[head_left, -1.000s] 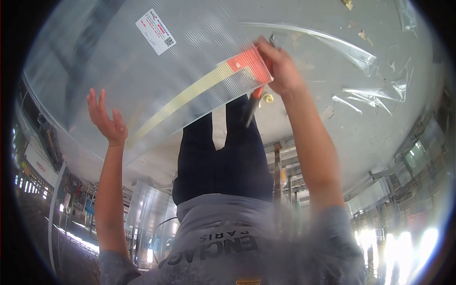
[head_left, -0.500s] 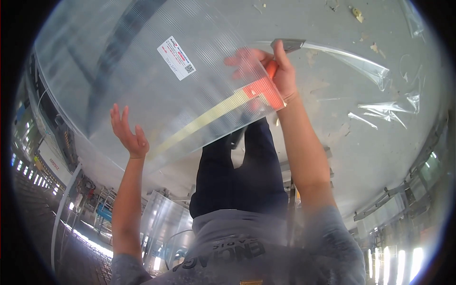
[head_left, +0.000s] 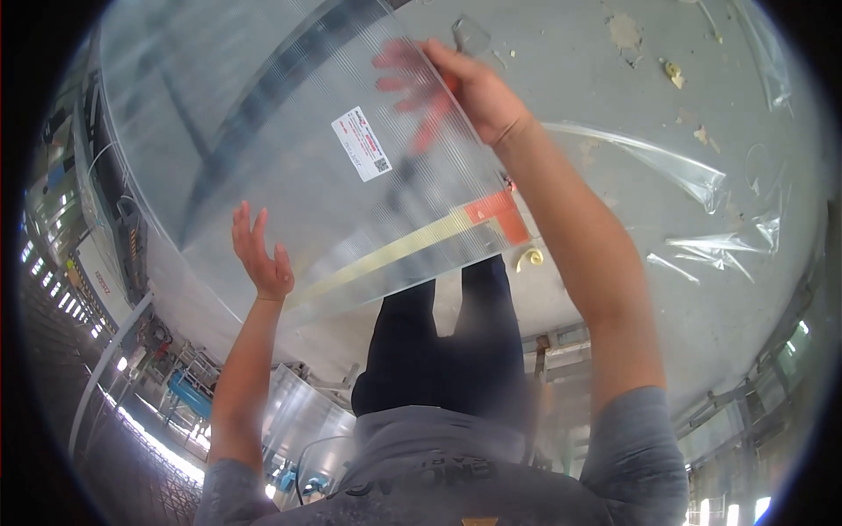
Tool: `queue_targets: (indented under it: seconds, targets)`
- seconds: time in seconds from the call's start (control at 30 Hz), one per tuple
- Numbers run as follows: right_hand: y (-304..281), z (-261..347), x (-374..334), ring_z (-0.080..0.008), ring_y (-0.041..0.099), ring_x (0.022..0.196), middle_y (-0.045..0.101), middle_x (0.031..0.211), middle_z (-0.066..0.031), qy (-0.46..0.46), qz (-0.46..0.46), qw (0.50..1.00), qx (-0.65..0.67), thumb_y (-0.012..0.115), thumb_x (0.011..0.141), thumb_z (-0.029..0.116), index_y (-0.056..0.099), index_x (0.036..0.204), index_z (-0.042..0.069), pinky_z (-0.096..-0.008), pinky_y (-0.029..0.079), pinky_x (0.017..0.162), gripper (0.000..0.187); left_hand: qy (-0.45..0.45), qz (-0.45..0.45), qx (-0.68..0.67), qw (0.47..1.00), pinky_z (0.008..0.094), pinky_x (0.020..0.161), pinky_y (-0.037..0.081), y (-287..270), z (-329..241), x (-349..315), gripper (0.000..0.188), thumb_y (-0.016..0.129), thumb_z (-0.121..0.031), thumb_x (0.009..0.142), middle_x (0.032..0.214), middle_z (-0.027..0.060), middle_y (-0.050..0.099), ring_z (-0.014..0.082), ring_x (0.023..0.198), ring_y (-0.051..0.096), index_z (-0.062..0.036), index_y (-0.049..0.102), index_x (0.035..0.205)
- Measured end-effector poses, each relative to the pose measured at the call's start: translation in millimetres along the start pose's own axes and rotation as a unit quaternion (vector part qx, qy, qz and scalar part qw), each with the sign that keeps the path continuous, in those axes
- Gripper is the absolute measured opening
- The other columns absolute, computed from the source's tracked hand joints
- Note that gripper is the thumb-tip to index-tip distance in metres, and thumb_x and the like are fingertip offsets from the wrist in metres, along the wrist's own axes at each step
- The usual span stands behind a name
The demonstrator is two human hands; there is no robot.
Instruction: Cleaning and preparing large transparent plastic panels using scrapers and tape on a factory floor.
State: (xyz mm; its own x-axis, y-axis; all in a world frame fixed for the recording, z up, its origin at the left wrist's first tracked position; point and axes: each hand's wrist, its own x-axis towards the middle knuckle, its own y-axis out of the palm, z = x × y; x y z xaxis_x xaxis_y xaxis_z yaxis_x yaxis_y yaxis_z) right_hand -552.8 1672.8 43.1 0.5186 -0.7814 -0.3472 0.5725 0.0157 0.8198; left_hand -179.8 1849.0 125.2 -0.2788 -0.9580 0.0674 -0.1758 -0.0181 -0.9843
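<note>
A large clear ribbed plastic panel (head_left: 289, 184) is tilted before me, with a white label (head_left: 360, 145) and a yellow tape strip (head_left: 386, 250) that ends in orange-red tape (head_left: 498, 217) at its near right corner. My right hand (head_left: 474, 92) is at the panel's right edge; its spread fingers show blurred through the plastic. An orange handle is partly visible in its grasp, and a flat grey blade (head_left: 471, 35) sticks out beyond the thumb. The exact tool kind cannot be told. Over the panel's left near part, my left hand (head_left: 261, 259) is open, fingers apart; contact with the panel is unclear.
Clear plastic film strips (head_left: 667, 167) and crumpled film scraps (head_left: 719, 245) lie on the grey floor (head_left: 596, 210) at the right. A yellow tape curl (head_left: 530, 259) lies near the panel's corner. A curved pale pipe (head_left: 105, 368) and blue equipment (head_left: 189, 394) stand at the left.
My right hand has moved up and away along the panel's right edge, carrying the orange-handled tool. The left hand and the panel's label have shifted slightly right and down in view.
</note>
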Motion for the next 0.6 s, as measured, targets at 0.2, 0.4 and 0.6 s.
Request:
queue_targets:
  seconds: [0.2, 0.4, 0.6]
  targets:
    - [-11, -14, -10, -0.02, 0.068, 0.089, 0.067, 0.095, -0.0106, 0.043, 0.008, 0.999, -0.013, 0.053, 0.101, 0.048, 0.062, 0.114, 0.001, -0.0396, 0.062, 0.063, 0.05, -0.011, 0.01, 0.002, 1.0, 0.0524, 0.117, 0.022, 0, -2, 0, 0.054, 0.041, -0.034, 0.101, 0.155, 0.0227, 0.037, 0.0437, 0.145, 0.03, 0.0009, 0.047, 0.142]
    - [1, -8, -14, -0.018, 0.066, 0.076, 0.065, 0.09, -0.0077, 0.044, -0.07, 0.996, -0.029, 0.054, 0.099, 0.049, 0.062, 0.108, 0.002, -0.0389, 0.062, 0.051, 0.049, -0.017, 0.005, -0.012, 1.0, 0.0539, 0.117, 0.02, 1, 3, -1, 0.054, 0.044, -0.031, 0.096, 0.155, 0.0236, 0.037, 0.0438, 0.146, 0.029, -0.0009, 0.048, 0.142]
    - [15, -9, -20, -0.0154, 0.062, 0.06, 0.065, 0.099, -0.0117, 0.011, -0.084, 0.995, 0.048, 0.058, 0.099, 0.044, 0.059, 0.118, 0.003, -0.04, 0.058, 0.043, 0.045, -0.027, 0.003, -0.017, 0.999, 0.0547, 0.117, 0.019, 1, 2, -1, 0.054, 0.046, -0.029, 0.094, 0.155, 0.024, 0.038, 0.0432, 0.146, 0.03, -0.0021, 0.049, 0.141]
